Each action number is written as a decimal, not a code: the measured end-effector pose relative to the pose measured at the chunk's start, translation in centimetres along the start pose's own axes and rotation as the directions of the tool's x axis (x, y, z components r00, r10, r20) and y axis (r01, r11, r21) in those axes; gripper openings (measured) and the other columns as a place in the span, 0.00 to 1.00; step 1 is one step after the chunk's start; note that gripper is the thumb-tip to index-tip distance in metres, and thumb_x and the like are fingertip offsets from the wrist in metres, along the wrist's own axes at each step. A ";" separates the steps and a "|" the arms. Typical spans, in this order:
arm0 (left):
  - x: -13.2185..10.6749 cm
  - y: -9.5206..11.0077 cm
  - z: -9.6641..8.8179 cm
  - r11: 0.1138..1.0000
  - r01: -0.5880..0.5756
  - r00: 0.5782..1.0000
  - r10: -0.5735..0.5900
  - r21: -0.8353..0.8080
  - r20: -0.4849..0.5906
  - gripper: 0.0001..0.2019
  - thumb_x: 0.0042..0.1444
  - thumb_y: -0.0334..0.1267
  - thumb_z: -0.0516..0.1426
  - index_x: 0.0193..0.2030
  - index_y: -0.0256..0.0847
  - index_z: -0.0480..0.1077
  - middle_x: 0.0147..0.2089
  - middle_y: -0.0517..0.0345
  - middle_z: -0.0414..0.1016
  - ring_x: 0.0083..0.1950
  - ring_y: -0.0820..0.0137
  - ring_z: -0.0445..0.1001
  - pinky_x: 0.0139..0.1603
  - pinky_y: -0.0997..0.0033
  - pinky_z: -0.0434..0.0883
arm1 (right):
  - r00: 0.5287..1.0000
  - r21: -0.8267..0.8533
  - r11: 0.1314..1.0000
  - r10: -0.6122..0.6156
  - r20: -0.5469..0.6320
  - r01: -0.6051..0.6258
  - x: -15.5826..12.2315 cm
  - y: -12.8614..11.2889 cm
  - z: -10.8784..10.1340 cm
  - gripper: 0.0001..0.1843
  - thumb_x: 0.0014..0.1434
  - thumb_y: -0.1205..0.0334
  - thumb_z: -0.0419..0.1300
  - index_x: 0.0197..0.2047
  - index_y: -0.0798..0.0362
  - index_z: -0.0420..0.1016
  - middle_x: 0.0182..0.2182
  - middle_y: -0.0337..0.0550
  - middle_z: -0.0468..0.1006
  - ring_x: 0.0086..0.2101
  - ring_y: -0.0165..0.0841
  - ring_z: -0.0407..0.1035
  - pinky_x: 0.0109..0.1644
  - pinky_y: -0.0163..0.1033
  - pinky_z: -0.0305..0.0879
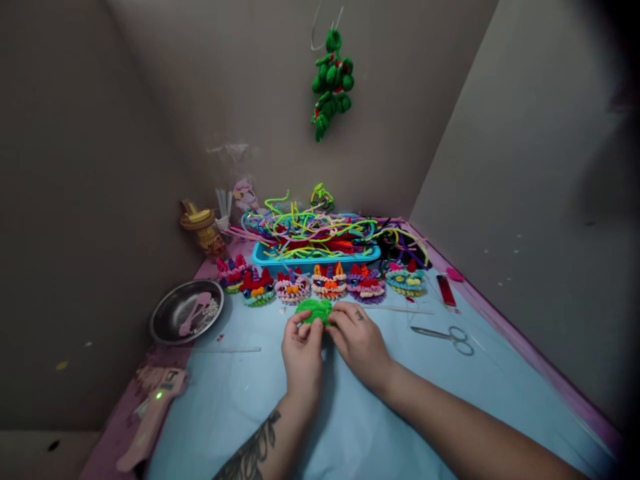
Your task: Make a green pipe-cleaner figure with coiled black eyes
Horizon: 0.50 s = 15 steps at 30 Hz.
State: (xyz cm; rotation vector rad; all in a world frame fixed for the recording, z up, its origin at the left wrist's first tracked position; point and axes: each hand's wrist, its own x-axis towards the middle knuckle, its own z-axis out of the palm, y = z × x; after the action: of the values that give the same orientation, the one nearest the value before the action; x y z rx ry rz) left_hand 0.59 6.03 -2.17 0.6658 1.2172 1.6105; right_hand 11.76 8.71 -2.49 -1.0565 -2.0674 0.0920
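A bright green pipe-cleaner coil (314,309) sits on the light blue table cover (350,413), pinched between both hands. My left hand (303,353) grips its left side with curled fingers. My right hand (357,340) grips its right side, fingers bent over it. Just beyond the coil stands a row of several finished colourful pipe-cleaner figures (320,283).
A blue tray (310,257) heaped with loose pipe cleaners stands at the back. Scissors (445,337) and a red lighter (446,291) lie to the right. A metal bowl (186,312) and a pink glue gun (153,410) are on the left. A green figure (331,80) hangs on the wall.
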 end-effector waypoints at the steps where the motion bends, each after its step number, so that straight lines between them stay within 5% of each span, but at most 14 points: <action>1: 0.0 -0.1 0.0 1.000 -0.004 1.000 0.004 0.010 0.004 0.15 0.49 0.39 0.62 0.41 0.39 0.64 0.25 0.63 0.73 0.28 0.76 0.71 0.31 0.78 0.66 | 1.000 -0.008 1.000 -0.005 -0.001 0.005 0.1 0.0 -0.1 0.05 0.60 0.69 0.54 0.38 0.53 0.70 0.40 0.49 0.72 0.41 0.40 0.65 0.44 0.47 0.69; 15: -0.1 -0.7 -0.1 0.996 -0.033 0.999 0.031 0.080 0.018 0.12 0.51 0.38 0.60 0.41 0.39 0.65 0.25 0.63 0.71 0.28 0.75 0.69 0.32 0.77 0.65 | 0.999 -0.199 0.979 -0.030 0.017 0.033 0.2 0.2 0.5 0.06 0.60 0.70 0.52 0.36 0.55 0.70 0.42 0.52 0.72 0.41 0.42 0.64 0.44 0.47 0.67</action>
State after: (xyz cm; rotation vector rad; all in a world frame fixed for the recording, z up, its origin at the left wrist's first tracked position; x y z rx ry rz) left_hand 0.79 5.95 -2.84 0.7519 1.2700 1.5858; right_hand 11.42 9.12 -2.76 -1.1445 -2.1385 -0.1273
